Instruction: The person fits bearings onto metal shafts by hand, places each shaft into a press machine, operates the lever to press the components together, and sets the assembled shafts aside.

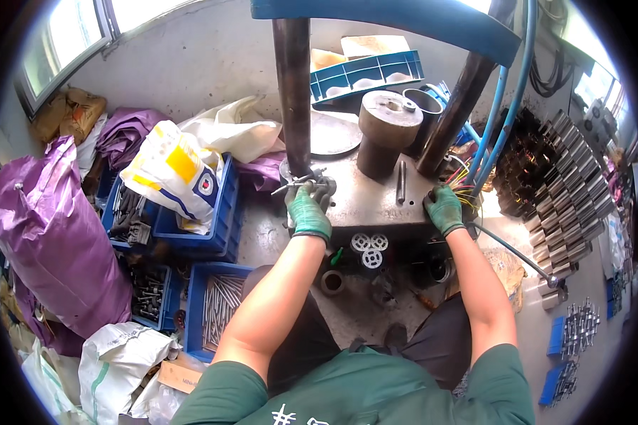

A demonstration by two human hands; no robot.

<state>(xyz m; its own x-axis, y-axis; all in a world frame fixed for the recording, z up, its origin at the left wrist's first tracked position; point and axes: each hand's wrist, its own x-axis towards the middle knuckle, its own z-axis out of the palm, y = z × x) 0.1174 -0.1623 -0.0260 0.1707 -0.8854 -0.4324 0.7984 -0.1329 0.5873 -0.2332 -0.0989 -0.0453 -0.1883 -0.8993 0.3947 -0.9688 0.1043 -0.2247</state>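
My left hand, in a green glove, is at the left front of the press table. Its fingers close on a cluster of small grey metal parts at the foot of the left press column. My right hand, gloved too, is curled at the table's right front edge beside coloured wires; whatever its fingers hold is hidden. Between the hands a short metal rod stands on the table. Behind it rises a thick steel cylinder block with a small ring on top.
Blue crates and a crate of metal rods stand on the left, near a purple sack. Stacked metal cylinders line the right side. Blue hoses hang by the right column. White slotted discs show below the table.
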